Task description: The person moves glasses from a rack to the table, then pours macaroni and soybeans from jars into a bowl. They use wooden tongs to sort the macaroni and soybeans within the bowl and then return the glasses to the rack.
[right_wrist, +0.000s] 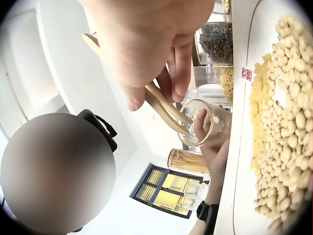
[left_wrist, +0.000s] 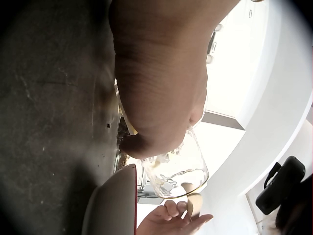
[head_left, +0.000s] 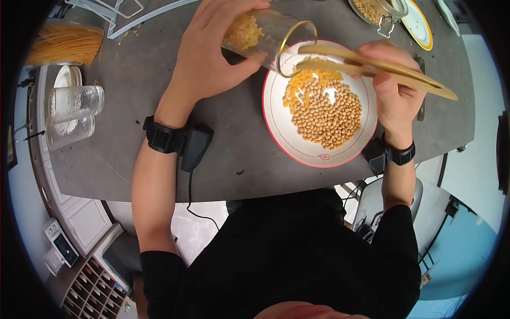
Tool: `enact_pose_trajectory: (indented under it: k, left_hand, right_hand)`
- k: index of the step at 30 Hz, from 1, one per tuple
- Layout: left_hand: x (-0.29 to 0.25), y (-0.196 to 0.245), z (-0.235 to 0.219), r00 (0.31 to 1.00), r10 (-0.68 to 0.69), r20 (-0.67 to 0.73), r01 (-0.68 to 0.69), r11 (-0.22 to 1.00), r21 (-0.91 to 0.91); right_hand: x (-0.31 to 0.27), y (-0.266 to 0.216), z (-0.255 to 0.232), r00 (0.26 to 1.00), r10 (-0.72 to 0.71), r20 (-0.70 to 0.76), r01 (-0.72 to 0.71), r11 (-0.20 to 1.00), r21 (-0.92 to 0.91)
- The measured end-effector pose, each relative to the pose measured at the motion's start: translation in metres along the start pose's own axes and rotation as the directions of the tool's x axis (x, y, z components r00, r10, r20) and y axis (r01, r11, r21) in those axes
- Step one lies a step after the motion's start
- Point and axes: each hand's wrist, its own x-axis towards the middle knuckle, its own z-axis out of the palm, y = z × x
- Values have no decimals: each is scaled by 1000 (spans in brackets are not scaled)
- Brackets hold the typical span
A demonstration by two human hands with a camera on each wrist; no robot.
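Observation:
My left hand (head_left: 204,64) grips a gold-rimmed glass (head_left: 272,34), tipped on its side with the mouth toward the plate. Small yellow pasta pieces (head_left: 244,32) lie in its far end. Wooden tongs (head_left: 419,80) are held in my right hand (head_left: 396,98); in the right wrist view the tong tips (right_wrist: 183,125) sit at the glass mouth, slightly apart. Below them is a white, red-rimmed plate (head_left: 279,127). Round beige beans (head_left: 329,119) cover its middle and near part, with yellow pasta (head_left: 292,95) along the far left side of the pile.
Two clear tumblers (head_left: 74,103) and a container of spaghetti (head_left: 66,42) are at the left. A white rack (head_left: 151,18) stands at the back. Back right are an open clip-top jar of beans (head_left: 367,10) and a yellow-rimmed plate (head_left: 417,24). The table's near edge curves before my body.

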Motion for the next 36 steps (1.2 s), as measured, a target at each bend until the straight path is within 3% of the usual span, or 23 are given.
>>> enact_pose_trajectory:
  k: [4,6,19,32,34,36]
  left_hand:
    - [-1,0,0,999,-45,-2,45,999,-23]
    - [-1,0,0,999,-44,-1,44,999,-26]
    - [-1,1,1,999,-42,-15,43,999,12]
    - [0,2,1,999,-40,-35,39,999,-7]
    - [0,2,0,999,-25,-34,25,1000,1]
    - [0,2,0,1000,-12,-29,12,1000,-3]
  right_hand:
    - [0,-1,-9,981,-131,145,135,991,-12]
    - [2,-2,-7,920,-69,385,164,962,-219]
    - [-1,-6,11,845,-96,527,339,857,-388]
    - [-4,-8,15,876,-102,471,314,862,-397]
    - [-3,-6,6,930,-148,337,246,931,-268]
    - [-5,2,-2,930,-213,300,272,947,-172]
